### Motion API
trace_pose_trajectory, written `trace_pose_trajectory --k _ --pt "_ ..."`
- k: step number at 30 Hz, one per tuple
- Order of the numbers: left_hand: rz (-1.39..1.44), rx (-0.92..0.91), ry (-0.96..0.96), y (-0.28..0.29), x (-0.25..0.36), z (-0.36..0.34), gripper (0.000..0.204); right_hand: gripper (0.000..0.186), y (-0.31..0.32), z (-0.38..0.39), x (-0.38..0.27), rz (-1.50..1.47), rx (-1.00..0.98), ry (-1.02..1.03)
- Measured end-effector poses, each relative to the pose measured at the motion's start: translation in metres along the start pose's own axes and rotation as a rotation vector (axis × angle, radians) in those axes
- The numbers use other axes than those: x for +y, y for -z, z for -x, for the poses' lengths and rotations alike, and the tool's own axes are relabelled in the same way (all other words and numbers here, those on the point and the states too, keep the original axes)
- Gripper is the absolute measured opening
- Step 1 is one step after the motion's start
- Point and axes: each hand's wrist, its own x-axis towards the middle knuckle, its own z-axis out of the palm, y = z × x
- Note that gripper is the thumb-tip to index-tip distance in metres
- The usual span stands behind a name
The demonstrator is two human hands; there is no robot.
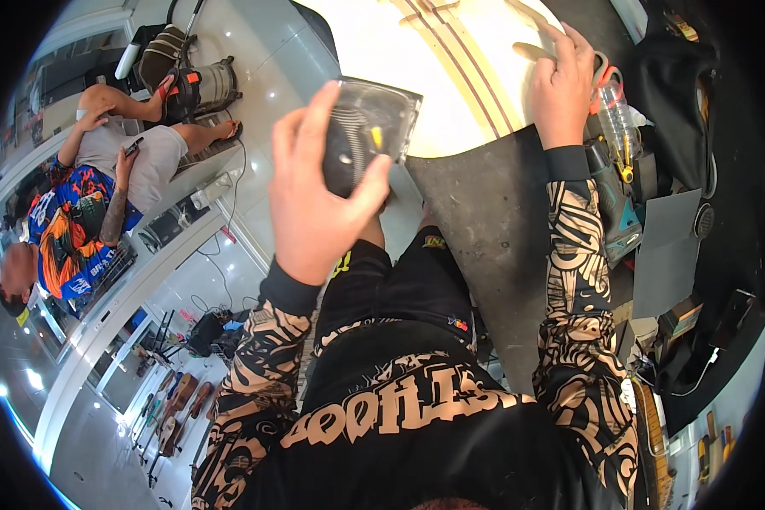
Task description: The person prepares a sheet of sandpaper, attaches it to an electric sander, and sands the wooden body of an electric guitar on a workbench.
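Note:
My left hand (310, 183) is closed on a flat, dark plastic packet (364, 119), raised at the near left of the workbench. A ribbed, coil-like pattern and a small yellow spot show on the packet; its contents are unclear. Under bright light lies a pale board with brown stripes (425, 93), which looks like a guitar body. Over its right edge, my right hand (561, 89) is closed around what looks like a pair of scissors (600, 68). A blade-like tip shows left of the fingers, the handle loops to their right; the hand covers the middle.
Right of my right hand stand a clear plastic bottle (616, 119), a teal and black power tool (625, 225) and a grey panel (667, 255). The dark bench top (493, 204) reaches toward my waist. At the left, a person (102, 204) sits near a shop vacuum (204, 85).

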Motion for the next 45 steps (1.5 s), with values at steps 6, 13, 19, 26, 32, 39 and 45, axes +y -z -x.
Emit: trace_pose_trajectory --k 6,13,19,26,32,39,45 --pt "-0.001 0.055 -0.004 0.006 -0.015 0.001 0.083 0.053 -0.003 0.001 -0.008 -0.039 -0.011 0.009" --pt "0.000 0.057 -0.003 0.006 -0.025 0.010 0.085 0.054 -0.007 0.004 -0.010 -0.058 -0.002 0.041" --pt "-0.002 0.072 0.036 0.008 -0.018 0.016 0.084 0.049 0.007 0.000 -0.051 -0.116 -0.061 -0.129" --pt "0.065 0.105 0.118 0.015 -0.024 0.019 0.080 0.050 0.006 0.000 -0.052 -0.103 -0.045 -0.075" --pt "-0.003 0.107 0.041 -0.014 0.018 0.023 0.084 0.051 0.004 -0.001 -0.050 -0.082 -0.036 -0.062" --pt "0.046 0.021 0.082 -0.038 0.059 0.022 0.088 0.052 0.005 0.000 -0.044 -0.093 0.001 -0.004" --pt "0.015 0.052 0.057 -0.011 0.025 0.019 0.082 0.051 0.003 0.001 -0.044 -0.108 0.007 -0.027"
